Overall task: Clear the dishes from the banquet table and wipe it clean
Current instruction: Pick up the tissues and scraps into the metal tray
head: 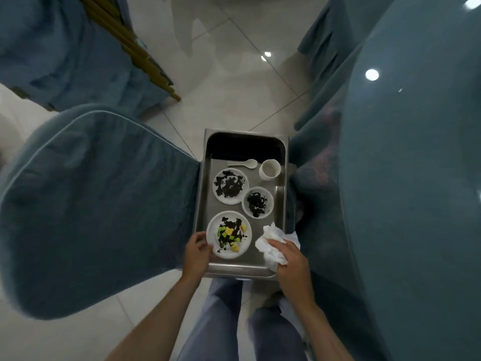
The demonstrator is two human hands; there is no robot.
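Left grip [197, 253] on plate [246, 243] rim

No text, label, brand, number or sign can be read on anything here.

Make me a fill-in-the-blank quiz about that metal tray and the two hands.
1. The metal tray carries ____ sauce-smeared dishes.
2. The left hand holds the plate with green and ____ food bits.
3. The right hand grips a crumpled ____ napkin.
Missing words: three; yellow; white.
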